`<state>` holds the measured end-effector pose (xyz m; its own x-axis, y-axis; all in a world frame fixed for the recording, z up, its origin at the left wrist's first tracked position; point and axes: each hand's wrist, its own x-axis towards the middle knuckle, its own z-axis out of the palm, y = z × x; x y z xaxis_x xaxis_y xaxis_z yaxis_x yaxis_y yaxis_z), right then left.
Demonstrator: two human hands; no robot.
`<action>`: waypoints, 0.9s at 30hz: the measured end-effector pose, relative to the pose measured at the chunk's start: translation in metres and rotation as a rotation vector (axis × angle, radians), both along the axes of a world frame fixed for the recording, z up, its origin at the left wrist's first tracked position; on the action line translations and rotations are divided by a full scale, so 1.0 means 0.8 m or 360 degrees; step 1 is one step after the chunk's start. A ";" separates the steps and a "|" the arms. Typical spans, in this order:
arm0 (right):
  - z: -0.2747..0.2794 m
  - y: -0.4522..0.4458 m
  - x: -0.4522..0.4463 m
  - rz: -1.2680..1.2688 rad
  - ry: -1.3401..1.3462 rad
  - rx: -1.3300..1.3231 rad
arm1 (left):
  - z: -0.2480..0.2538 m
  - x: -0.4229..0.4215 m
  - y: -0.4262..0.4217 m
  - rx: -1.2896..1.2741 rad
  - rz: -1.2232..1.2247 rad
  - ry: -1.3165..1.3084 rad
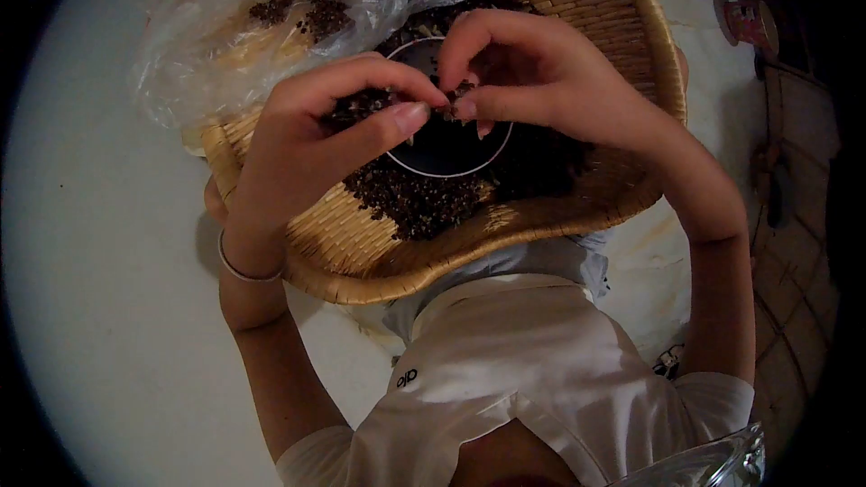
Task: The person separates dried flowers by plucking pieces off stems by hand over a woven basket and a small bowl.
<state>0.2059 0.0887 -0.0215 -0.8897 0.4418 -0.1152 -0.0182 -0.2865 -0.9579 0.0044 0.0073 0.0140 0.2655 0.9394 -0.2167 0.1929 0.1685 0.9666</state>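
Above a dark bowl with a white rim (442, 175), my two hands meet with their fingertips nearly touching. My left hand (334, 117) pinches a small dark cluster between thumb and index finger, and more dark clusters show behind its thumb. My right hand (532, 81) has thumb and fingers closed on a bit of the same dark cluster (458, 101). The bowl stands in a woven basket (361, 280), among heaps of dark, berry-like clusters (415, 203). What lies inside the bowl is too dark to tell.
A clear plastic bag (216, 63) holding some dark clusters lies over the basket's far left edge. A red and clear cup (749, 23) is at the upper right. The basket rests on my lap, with a pale floor around it and a white fan-like grille at the top left.
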 end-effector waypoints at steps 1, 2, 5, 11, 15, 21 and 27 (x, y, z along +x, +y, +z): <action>0.000 0.000 0.000 -0.0030 0.0034 0.0139 | 0.000 0.000 -0.001 -0.0021 0.0013 -0.0003; 0.000 0.000 0.000 -0.0059 0.0068 0.0278 | 0.001 0.000 -0.001 -0.0019 0.0013 -0.0004; 0.002 0.001 0.002 -0.0104 0.0062 0.0444 | 0.001 0.001 -0.002 -0.0089 0.0075 -0.0059; 0.004 0.002 0.002 -0.0186 0.0059 0.0814 | -0.008 0.002 -0.003 -0.0089 0.0059 0.0003; 0.003 0.004 0.000 -0.0175 0.0071 0.1180 | -0.014 0.003 -0.002 -0.0017 -0.0021 0.0030; 0.009 0.000 0.001 -0.0175 0.0032 0.1188 | -0.016 0.001 -0.002 -0.0005 -0.0030 0.0080; 0.004 -0.005 0.002 -0.0168 0.0141 0.0383 | -0.018 0.000 -0.003 -0.0056 0.0010 0.0069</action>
<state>0.2075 0.0849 -0.0185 -0.8390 0.5381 0.0806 -0.1228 -0.0430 -0.9915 0.0044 0.0048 0.0000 0.2493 0.9326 -0.2608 0.2331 0.2036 0.9509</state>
